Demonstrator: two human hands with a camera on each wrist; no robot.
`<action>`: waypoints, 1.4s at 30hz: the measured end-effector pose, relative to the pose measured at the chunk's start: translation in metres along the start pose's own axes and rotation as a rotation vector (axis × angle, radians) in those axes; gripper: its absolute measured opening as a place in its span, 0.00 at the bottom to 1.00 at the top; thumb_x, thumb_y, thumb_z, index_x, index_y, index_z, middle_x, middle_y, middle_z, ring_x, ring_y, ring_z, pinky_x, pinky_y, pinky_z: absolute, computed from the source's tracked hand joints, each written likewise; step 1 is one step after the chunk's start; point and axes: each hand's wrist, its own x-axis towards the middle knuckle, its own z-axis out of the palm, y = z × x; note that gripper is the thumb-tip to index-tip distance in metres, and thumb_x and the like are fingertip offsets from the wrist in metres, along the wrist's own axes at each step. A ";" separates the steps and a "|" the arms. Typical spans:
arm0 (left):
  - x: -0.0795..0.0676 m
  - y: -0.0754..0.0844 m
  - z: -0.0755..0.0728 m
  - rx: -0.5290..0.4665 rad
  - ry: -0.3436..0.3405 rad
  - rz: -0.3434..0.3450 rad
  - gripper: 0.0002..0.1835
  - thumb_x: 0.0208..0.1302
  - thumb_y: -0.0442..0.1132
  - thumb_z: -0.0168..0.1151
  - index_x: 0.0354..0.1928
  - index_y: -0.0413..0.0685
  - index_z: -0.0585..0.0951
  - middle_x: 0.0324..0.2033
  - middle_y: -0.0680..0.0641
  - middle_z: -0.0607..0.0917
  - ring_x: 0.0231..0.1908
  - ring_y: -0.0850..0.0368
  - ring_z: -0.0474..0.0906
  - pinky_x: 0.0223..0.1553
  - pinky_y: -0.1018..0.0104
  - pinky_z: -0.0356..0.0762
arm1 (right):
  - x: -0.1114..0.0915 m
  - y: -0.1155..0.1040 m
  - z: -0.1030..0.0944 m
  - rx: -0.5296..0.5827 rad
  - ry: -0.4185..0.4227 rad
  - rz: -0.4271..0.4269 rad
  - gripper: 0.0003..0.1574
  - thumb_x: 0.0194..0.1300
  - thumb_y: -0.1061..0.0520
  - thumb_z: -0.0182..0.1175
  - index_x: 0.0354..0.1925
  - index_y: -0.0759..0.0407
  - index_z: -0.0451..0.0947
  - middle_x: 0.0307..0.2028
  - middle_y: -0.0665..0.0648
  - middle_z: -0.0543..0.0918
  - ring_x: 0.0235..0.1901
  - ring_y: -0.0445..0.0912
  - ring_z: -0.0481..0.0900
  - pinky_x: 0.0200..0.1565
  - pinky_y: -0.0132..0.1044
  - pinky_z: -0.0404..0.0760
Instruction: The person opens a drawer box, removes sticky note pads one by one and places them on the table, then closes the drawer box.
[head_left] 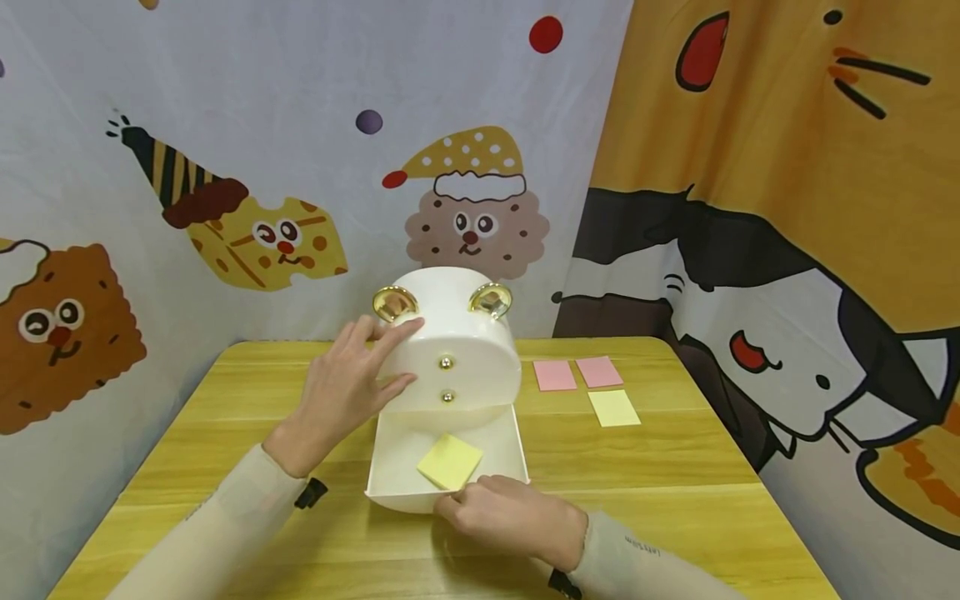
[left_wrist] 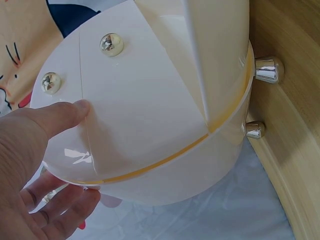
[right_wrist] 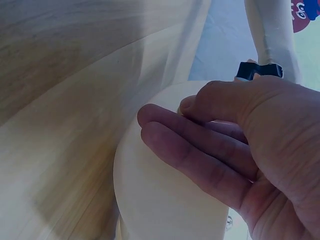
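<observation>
A white rounded drawer box (head_left: 450, 333) with gold knobs and gold ear-like pieces stands on the table. Its bottom drawer (head_left: 386, 467) is pulled out toward me, and a yellow sticky note (head_left: 450, 461) lies in it. My left hand (head_left: 337, 392) grips the box's left side; in the left wrist view its thumb presses the front face and the other fingers go round the edge. At the drawer's front, my right hand (head_left: 517, 517) pinches a small gold knob (right_wrist: 180, 111), mostly hidden by thumb and fingers.
Right of the box, two pink sticky notes (head_left: 555, 375) and a pale yellow note (head_left: 614, 408) lie on the wooden table (head_left: 637, 500). A cartoon-printed cloth (head_left: 300, 67) hangs behind the table and round its sides.
</observation>
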 end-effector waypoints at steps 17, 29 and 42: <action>0.001 -0.001 0.000 0.006 0.010 0.011 0.49 0.61 0.51 0.94 0.83 0.63 0.80 0.47 0.43 0.81 0.40 0.48 0.78 0.20 0.71 0.64 | -0.001 -0.006 0.003 -0.076 0.005 0.001 0.12 0.76 0.53 0.79 0.40 0.47 0.83 0.29 0.40 0.87 0.24 0.35 0.87 0.24 0.25 0.78; -0.001 -0.002 0.002 -0.002 0.014 0.007 0.49 0.61 0.50 0.94 0.83 0.62 0.80 0.47 0.43 0.81 0.40 0.48 0.79 0.20 0.71 0.64 | -0.002 -0.005 0.000 0.023 -0.006 -0.018 0.14 0.75 0.47 0.82 0.48 0.49 0.86 0.34 0.40 0.91 0.25 0.34 0.88 0.26 0.20 0.79; -0.001 -0.002 0.002 0.000 0.013 0.009 0.49 0.61 0.50 0.94 0.83 0.63 0.80 0.46 0.43 0.81 0.40 0.48 0.79 0.20 0.72 0.63 | -0.002 0.002 -0.008 0.057 0.078 -0.055 0.18 0.70 0.54 0.83 0.53 0.46 0.86 0.30 0.40 0.88 0.24 0.33 0.87 0.24 0.20 0.74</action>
